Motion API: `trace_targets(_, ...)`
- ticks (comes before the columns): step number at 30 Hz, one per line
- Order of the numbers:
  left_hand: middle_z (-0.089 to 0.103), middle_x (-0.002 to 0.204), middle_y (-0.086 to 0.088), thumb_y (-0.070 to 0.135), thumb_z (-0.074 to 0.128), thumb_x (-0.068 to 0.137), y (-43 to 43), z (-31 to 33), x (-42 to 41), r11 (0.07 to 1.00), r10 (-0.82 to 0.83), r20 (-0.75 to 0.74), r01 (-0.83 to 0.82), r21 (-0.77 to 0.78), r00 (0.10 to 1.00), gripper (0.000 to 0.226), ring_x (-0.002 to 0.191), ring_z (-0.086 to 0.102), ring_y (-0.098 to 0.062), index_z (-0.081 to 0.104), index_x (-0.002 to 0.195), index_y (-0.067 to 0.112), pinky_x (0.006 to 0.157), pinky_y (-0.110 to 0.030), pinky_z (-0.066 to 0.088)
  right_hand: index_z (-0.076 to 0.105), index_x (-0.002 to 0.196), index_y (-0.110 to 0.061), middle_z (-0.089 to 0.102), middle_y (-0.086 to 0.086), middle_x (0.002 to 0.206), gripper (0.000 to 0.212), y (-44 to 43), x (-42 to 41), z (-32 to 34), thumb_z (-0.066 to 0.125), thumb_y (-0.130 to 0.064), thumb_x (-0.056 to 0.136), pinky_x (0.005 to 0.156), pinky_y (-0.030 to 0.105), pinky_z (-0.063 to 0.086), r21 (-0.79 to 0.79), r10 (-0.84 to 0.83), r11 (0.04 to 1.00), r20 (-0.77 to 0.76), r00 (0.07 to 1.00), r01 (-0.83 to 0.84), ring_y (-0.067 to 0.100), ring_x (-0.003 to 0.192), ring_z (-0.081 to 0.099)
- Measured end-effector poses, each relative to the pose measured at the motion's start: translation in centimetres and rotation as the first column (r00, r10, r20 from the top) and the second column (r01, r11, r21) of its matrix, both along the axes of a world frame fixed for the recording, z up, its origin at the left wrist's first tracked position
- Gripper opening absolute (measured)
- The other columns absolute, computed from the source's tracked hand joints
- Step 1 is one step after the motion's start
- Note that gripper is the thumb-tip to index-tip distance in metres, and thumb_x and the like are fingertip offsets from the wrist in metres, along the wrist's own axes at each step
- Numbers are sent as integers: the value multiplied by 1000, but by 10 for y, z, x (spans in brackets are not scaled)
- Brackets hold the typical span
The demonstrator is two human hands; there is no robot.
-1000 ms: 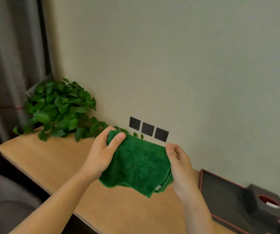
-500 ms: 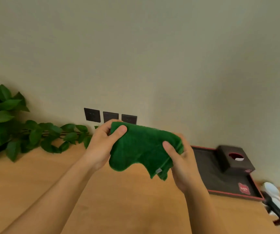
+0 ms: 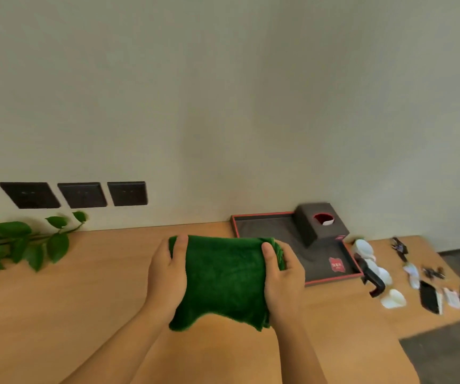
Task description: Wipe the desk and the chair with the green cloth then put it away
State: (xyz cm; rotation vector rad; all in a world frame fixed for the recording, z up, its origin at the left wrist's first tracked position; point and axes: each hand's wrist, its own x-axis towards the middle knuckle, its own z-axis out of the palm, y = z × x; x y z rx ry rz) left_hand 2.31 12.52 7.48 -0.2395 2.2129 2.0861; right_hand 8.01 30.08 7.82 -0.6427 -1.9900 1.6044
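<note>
A folded green cloth [image 3: 223, 278] hangs in front of me above the wooden desk [image 3: 85, 300], stretched between both hands. My left hand [image 3: 166, 275] grips its left edge with the thumb on top. My right hand [image 3: 283, 278] grips its right edge, where several folded layers show. The cloth's lower edge hangs loose just over the desk top. No chair is in view.
A black tray with a red rim [image 3: 331, 281] holds a dark tissue box [image 3: 320, 227] right of my hands. White and black small items [image 3: 375, 275] and dark gadgets [image 3: 431, 296] lie near the desk's right end. Plant leaves [image 3: 21, 245] trail at left; wall sockets [image 3: 82, 194] behind.
My view has swung right along the desk, bringing its right end into sight. Both hands have lowered the cloth and spread it flatter between them.
</note>
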Motion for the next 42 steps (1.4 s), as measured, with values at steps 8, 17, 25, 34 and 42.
trace_targets(8, 69, 111, -2, 41, 45, 101, 131, -53, -40, 963, -205, 268, 146, 224, 941, 27, 102, 68, -20, 62, 113, 24, 83, -39, 58, 68, 89, -24, 69, -4, 85, 22, 146, -52, -54, 54, -36, 101, 74, 35, 53, 94, -51, 995, 215, 975, 32, 9, 82, 64)
trace_targets(17, 62, 127, -3, 33, 37, 104, 225, -145, -96, 1000, -15, 376, 9, 17, 926, 35, 112, 59, -21, 53, 132, 19, 98, -39, 49, 66, 99, -17, 71, 8, 98, 22, 250, -142, -133, 56, -36, 100, 71, 36, 54, -3, 196, 975, 467, 862, -220, 23, 86, 67)
trace_targets(25, -18, 166, -11, 26, 40, 103, 266, -202, -97, 612, -311, 72, 257, -748, 948, 65, 153, -14, -28, 2, 157, 25, 123, -38, 5, 47, 144, -22, 38, 12, 156, 44, 241, -152, -207, 52, -29, 101, 112, 51, 34, 706, 81, 547, 490, 868, -450, 33, 141, 36)
trace_targets(34, 25, 163, -11, 43, 16, 98, 265, -212, -101, 296, -431, 185, 333, -895, 883, 61, 150, 22, -32, 27, 154, 21, 118, -52, 25, 13, 157, -36, 4, -1, 168, 63, 229, -159, -216, 7, -54, 98, 124, 45, 0, 627, 96, 413, 691, 716, -660, 24, 154, -3)
trace_targets(42, -28, 159, 4, 55, 15, 101, 241, -167, -109, 306, -551, 285, 507, -805, 785, 68, 151, -21, -16, -8, 157, 25, 124, -35, -3, 9, 159, -30, 7, 5, 168, 59, 202, -162, -175, 24, -49, 105, 121, 54, 15, 430, -19, 558, 862, 507, -710, 30, 154, 5)
